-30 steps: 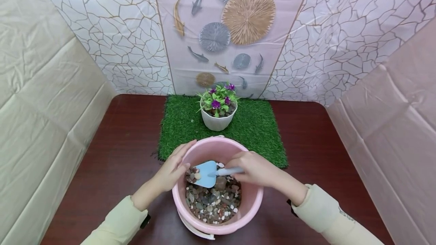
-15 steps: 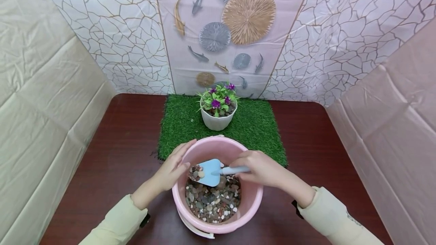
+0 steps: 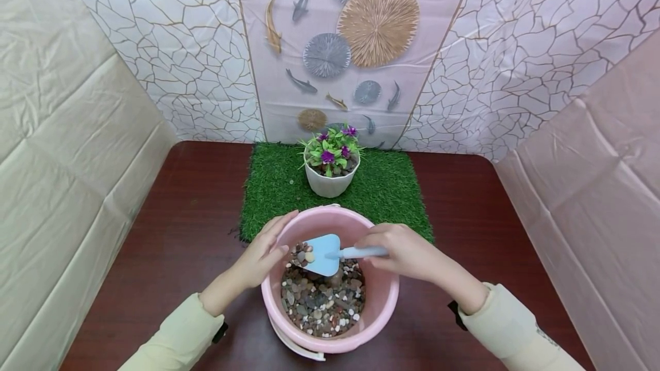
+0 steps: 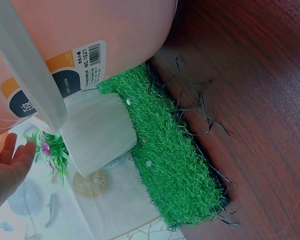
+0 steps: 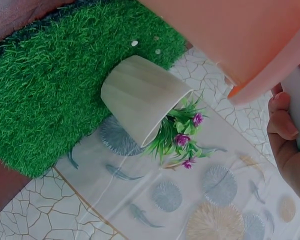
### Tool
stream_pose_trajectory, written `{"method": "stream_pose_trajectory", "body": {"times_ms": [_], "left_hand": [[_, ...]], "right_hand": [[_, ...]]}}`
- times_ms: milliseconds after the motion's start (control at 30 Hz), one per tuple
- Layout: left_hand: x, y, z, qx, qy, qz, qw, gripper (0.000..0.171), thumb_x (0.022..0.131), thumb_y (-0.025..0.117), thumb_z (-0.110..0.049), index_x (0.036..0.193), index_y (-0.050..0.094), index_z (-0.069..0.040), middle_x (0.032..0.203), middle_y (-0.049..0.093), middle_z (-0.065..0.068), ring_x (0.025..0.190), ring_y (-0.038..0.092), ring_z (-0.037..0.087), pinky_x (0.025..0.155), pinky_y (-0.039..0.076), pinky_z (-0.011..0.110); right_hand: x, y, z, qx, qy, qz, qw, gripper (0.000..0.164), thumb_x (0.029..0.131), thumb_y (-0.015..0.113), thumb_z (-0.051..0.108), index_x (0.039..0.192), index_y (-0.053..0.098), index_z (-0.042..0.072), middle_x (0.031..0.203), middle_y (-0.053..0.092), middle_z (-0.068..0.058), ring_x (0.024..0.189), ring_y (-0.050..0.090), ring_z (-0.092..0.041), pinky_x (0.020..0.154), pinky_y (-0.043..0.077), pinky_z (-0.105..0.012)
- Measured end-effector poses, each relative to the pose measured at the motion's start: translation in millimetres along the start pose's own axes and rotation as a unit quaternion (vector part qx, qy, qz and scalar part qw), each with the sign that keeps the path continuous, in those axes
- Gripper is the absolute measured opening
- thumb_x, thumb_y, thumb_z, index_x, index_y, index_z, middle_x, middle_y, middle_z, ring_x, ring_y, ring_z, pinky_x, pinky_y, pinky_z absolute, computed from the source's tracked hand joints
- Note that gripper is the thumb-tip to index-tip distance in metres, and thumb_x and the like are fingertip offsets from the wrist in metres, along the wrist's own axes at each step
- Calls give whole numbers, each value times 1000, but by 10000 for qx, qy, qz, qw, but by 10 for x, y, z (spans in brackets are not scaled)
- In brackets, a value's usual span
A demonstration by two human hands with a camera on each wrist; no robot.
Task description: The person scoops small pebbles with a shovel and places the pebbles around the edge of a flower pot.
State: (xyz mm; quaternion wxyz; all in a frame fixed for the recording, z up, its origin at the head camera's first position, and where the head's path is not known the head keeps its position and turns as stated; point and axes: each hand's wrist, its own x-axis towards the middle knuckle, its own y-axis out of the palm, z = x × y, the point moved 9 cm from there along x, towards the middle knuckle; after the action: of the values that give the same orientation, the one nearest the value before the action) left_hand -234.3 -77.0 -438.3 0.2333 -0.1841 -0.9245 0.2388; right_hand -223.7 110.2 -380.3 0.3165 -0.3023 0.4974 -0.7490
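A pink bucket (image 3: 380, 319) stands in front, with mixed pebbles (image 3: 325, 305) covering its bottom. My right hand (image 3: 399, 249) grips the handle of a light blue hand trowel (image 3: 325, 253), its fingers wrapped round the grip. The blade points left over the bucket's inside and carries a small heap of brown and cream pebbles (image 3: 301, 254) at its tip. Against the bucket's left rim rests my left hand (image 3: 258, 256), fingers extended along the outside and thumb reaching over the edge. In the left wrist view, fingers (image 4: 21, 159) show beside the pink wall.
Behind the bucket, a white pot (image 3: 331, 182) of purple-flowered plants (image 3: 335, 150) stands on a green artificial grass mat (image 3: 392, 188). The bucket's white handle (image 3: 296, 348) hangs at the front left. Dark red tabletop (image 3: 191, 216) surrounds them. Fabric-covered walls enclose the sides and back.
My right hand has lifted the trowel slightly and moved it a little to the right, with the pebbles still on its blade. The left hand stays on the rim.
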Motion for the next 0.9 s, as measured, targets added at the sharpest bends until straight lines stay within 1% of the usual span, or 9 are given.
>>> {"method": "stream_pose_trajectory", "body": {"times_ms": [167, 333, 400, 567, 733, 900], "left_hand": [[2, -2, -11, 9, 63, -35, 10000, 59, 87, 46, -3, 144, 33, 2, 133, 47, 23, 121, 46, 36, 99, 40, 57], [2, 2, -5, 30, 44, -22, 10000, 60, 86, 46, -2, 144, 32, 2, 134, 46, 23, 122, 46, 36, 99, 40, 57], [2, 2, -3, 34, 21, -13, 10000, 61, 85, 46, -1, 144, 32, 1, 135, 46, 22, 122, 46, 36, 99, 40, 57], [2, 1, -7, 3, -14, 6, 10000, 62, 85, 46, -1, 145, 32, 1, 136, 45, 22, 124, 44, 36, 100, 39, 57], [4, -3, -13, -27, -10, -9, 10000, 61, 85, 46, 0, 144, 32, 3, 135, 45, 23, 123, 45, 36, 100, 39, 57], [8, -4, -13, -2, -26, -2, 10000, 62, 84, 46, 0, 144, 32, 3, 135, 45, 23, 122, 46, 35, 99, 40, 56]], "right_hand": [[-54, -50, -22, 50, -25, -96, 9999, 24, 75, 71, 7, 99, 73, 11, 90, 69, 0, 78, 62, -11, 70, 53, -28], [-117, -104, -32, 56, -115, -213, 9997, 22, 75, 71, 7, 96, 73, 11, 82, 65, 4, 70, 54, -5, 63, 49, -22], [-142, -127, -35, 22, -127, -261, 9996, 21, 75, 71, 6, 96, 73, 12, 80, 63, 5, 68, 51, -3, 61, 47, -20], [-196, -179, -37, -64, -131, -335, 9993, 22, 74, 71, 6, 96, 73, 11, 80, 63, 4, 67, 49, -2, 60, 45, -19], [-222, -236, -32, -86, -181, -420, 9989, 23, 73, 72, 6, 95, 73, 11, 82, 65, 3, 68, 51, -3, 61, 47, -19], [-259, -292, -61, -177, -121, -470, 9987, 22, 73, 73, 8, 95, 74, 12, 84, 67, 3, 71, 54, -4, 62, 49, -21]]}}
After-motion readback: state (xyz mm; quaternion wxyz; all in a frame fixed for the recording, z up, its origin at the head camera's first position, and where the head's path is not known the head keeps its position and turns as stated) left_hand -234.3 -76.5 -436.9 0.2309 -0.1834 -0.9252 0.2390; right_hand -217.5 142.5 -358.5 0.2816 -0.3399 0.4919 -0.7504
